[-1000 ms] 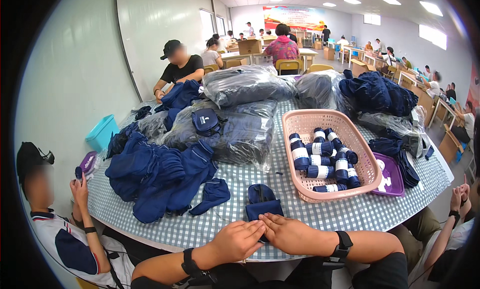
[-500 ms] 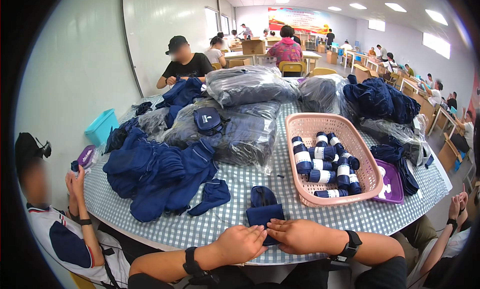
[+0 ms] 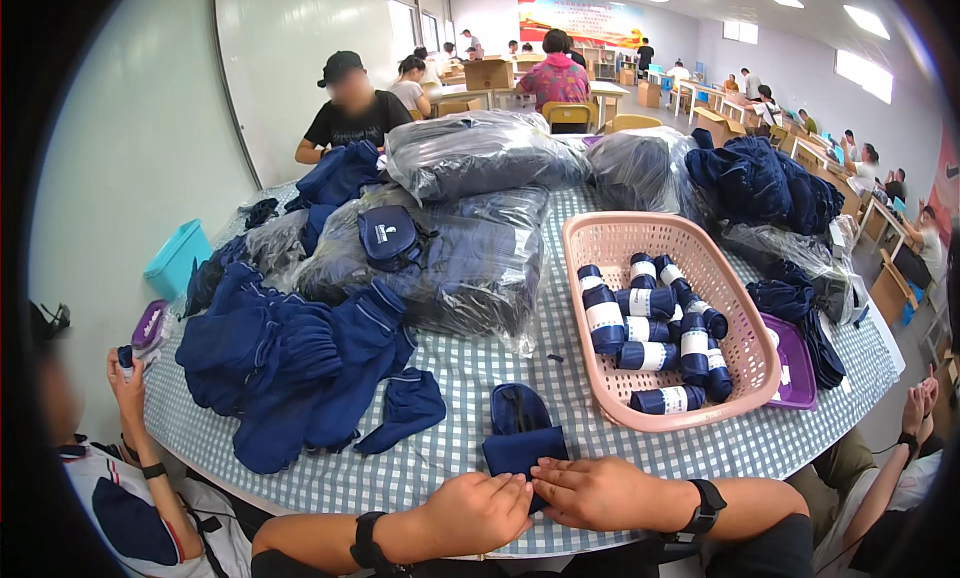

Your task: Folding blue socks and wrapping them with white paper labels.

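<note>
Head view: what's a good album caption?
Left hand and right hand touch folded navy fabric on a checked tablecloth, near a pink basket of rolled bundles.

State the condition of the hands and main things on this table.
Navy cloth: partly folded
Left hand: fingers extended, at cloth; grip unclear
Right hand: fingers extended, over cloth; grip unclear
Pink basket: open, partly filled
Navy rolls: tightly rolled, banded
Navy fabric heap: loose, crumpled
Plastic-wrapped bundle: wrapped
</note>
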Motion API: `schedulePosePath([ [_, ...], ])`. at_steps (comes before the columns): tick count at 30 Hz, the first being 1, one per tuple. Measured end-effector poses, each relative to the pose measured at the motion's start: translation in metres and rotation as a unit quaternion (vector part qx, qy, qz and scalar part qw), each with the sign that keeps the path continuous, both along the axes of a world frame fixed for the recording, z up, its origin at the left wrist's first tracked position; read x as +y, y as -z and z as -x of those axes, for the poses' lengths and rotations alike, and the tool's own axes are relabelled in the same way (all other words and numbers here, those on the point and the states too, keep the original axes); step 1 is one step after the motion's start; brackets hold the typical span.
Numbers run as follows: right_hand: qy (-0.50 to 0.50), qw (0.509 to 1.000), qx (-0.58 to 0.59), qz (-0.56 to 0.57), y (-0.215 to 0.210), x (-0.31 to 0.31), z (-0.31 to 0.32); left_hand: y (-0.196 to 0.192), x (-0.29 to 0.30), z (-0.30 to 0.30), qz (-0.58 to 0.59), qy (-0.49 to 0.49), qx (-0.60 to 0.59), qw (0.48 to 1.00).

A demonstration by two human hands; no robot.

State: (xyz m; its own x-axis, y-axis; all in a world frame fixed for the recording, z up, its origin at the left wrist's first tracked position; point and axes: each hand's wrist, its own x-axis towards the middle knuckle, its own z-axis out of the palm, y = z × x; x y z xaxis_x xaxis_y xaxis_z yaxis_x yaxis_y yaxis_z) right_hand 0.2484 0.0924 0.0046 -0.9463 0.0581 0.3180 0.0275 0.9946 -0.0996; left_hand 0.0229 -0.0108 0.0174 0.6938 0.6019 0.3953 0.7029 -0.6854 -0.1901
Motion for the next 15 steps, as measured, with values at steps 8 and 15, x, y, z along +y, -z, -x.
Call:
schedulePosePath([
  [8, 0.020, 0.998, 0.043, 0.047, -0.003, -0.001, 0.001, 0.008, -0.005, 0.005, -0.014, -0.010, -0.062, 0.998],
  [15, 0.069, 0.995, 0.055, 0.041, -0.006, -0.008, 0.004, 0.014, -0.007, 0.003, -0.033, -0.014, -0.100, 0.994],
])
